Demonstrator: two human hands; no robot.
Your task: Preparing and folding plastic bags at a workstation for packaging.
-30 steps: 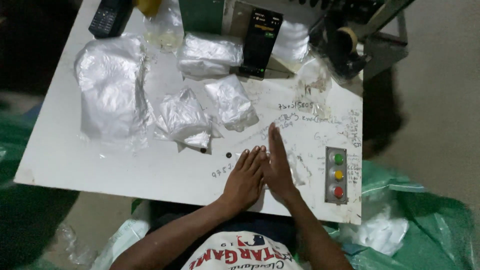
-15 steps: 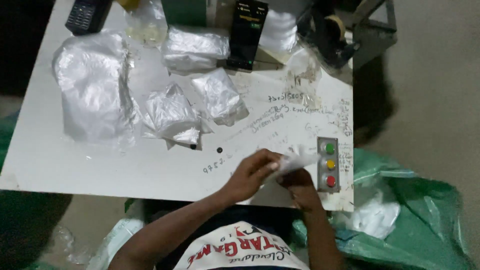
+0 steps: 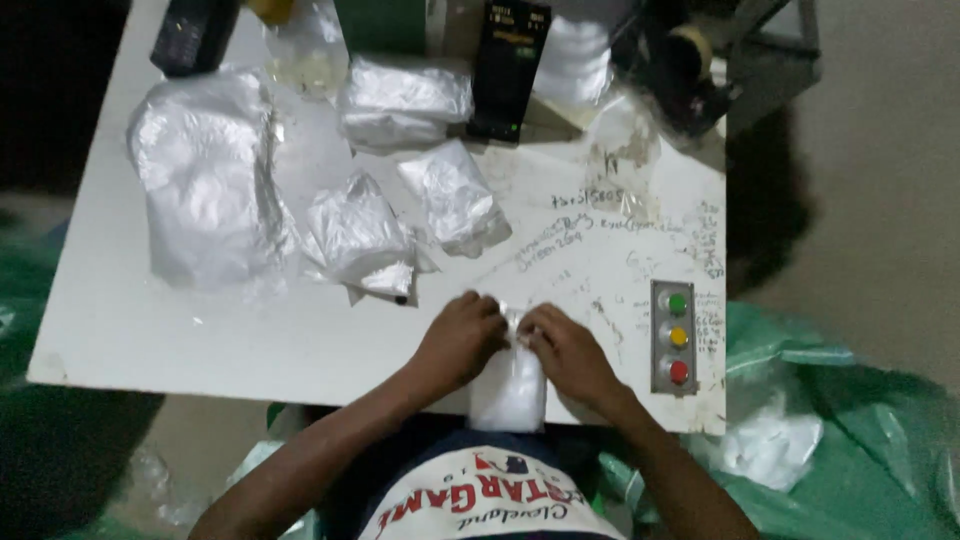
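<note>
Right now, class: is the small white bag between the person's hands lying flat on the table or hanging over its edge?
Hanging over the edge. Both hands, left hand and right hand, pinch the small white bag at its top; its body droops past the table rim.

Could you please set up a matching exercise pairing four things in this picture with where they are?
Things:
1. small white bag
2. button panel
3. largest silvery bag
4. green sheet

Places:
A. far left of the table
B. off the table's right edge, lower down
C. between both hands at the near edge
D. near right corner of the table

Pairs: 1-C, 2-D, 3-A, 4-B
</note>
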